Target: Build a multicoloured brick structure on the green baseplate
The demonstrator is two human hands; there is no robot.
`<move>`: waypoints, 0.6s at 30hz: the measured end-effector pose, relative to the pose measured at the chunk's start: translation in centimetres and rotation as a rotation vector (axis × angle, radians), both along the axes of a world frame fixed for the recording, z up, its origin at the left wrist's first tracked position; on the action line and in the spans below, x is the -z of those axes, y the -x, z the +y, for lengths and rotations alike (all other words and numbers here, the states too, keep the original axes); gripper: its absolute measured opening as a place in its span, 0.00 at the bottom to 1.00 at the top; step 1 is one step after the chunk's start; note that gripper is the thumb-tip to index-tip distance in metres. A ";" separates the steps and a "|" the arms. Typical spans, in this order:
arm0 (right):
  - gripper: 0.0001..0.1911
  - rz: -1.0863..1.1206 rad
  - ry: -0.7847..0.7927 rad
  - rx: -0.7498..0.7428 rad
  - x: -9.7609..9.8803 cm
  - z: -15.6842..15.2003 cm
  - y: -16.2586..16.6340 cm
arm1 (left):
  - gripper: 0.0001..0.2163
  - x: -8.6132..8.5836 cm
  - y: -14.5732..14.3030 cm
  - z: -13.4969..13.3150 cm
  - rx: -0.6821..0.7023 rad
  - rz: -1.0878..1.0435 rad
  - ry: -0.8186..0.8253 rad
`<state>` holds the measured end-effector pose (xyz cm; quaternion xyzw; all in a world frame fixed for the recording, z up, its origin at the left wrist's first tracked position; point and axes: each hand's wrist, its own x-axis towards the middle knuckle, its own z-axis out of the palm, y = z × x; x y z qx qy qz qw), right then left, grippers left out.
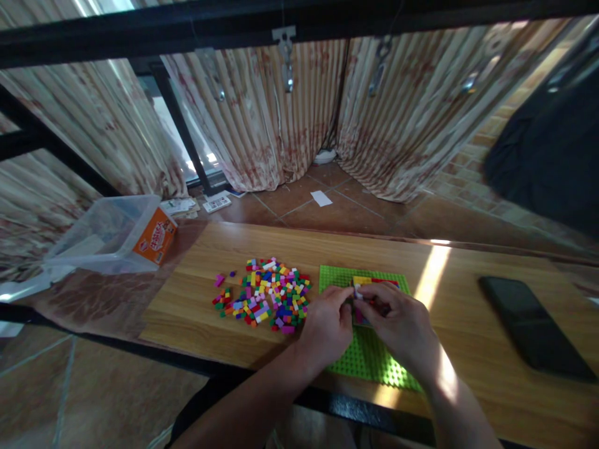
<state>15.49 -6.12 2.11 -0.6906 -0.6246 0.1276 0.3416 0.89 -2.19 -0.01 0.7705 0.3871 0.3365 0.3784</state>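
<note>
Small pale brick: a small pale brick (358,290) is sitting at the meeting fingertips, over the near side of the yellow bricks (363,280); its long axis is not showing clearly.
Left grip: the left hand (327,321) is reaching in from the left, thumb and forefinger nearly together beside the brick; whether they are clamping it, I cannot tell.
Right grip: the right hand (402,318) is curling over the built part from the right, its fingertips bunching at the same brick; fingers are hiding whether they are pinching it.
Yellow bricks: they are lying just beyond the fingertips, their row running left to right.
Green baseplate: the green baseplate (360,355) is resting on the surface (196,268), extending beneath both hands.
Loose bricks: the loose bricks (276,296) are spreading leftward, the left hand being nearer.
Phone: a dark phone (533,324) is lying well apart, right of the right hand.
</note>
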 end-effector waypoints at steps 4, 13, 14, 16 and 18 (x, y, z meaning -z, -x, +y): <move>0.07 0.021 0.005 -0.039 -0.1 0.1 -0.4 | 0.16 0.0 -0.1 -0.8 0.002 0.039 0.001; 0.08 0.092 0.010 -0.043 0.5 0.0 -0.9 | 0.18 0.3 -0.3 -1.4 0.005 0.082 -0.024; 0.09 0.101 0.011 -0.040 0.5 0.0 -1.0 | 0.18 0.3 -0.3 -1.4 0.003 0.086 -0.023; 0.10 0.110 0.007 -0.033 0.5 -0.1 -1.1 | 0.18 0.3 -0.3 -1.5 -0.003 0.096 -0.019; 0.11 0.113 -0.007 -0.030 0.5 -0.1 -1.1 | 0.18 0.3 -0.3 -1.5 -0.007 0.104 -0.018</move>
